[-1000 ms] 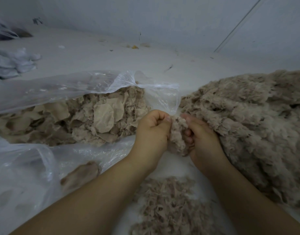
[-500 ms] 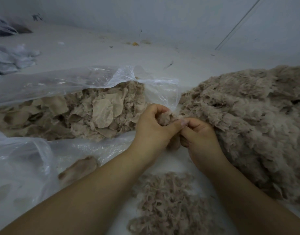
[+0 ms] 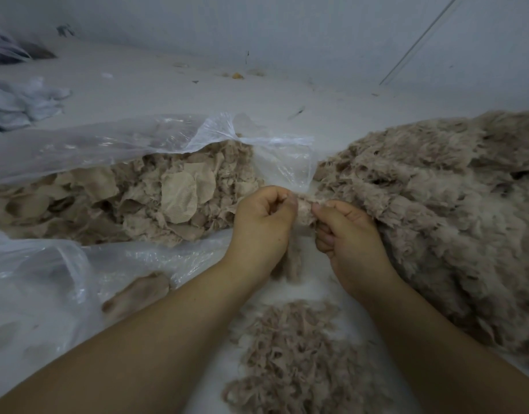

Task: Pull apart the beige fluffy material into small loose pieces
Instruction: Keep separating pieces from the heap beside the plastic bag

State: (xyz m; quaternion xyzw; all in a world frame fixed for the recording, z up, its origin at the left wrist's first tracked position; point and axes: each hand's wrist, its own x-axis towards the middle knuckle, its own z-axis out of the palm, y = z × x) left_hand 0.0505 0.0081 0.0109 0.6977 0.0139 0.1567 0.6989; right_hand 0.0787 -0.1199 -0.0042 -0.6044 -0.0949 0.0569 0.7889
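Head view: left hand [image 3: 261, 222] and right hand [image 3: 347, 234] each pinch one end of a fluffy tuft [image 3: 305, 209], its long axis running left-right. Below lies a white floor [image 3: 167, 82] against a pale wall [image 3: 287, 28].

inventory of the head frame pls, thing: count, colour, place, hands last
Small tuft of beige fluffy material: 1, beige, pinched between both hands, centre.
Large heap of beige fluffy material: 1, beige, right.
Pile of small loose shredded pieces: 1, pinkish beige, bottom centre, between the forearms.
Clear plastic bag: 1, transparent, left, open toward the hands.
Flat beige fabric scraps: many, beige, inside that bag.
Crumpled pale cloth or plastic: 1 bunch, bluish white, far left.
White work surface: 1, white, littered with specks.
Left hand: 1, grips the tuft.
Right hand: 1, pinches the tuft.
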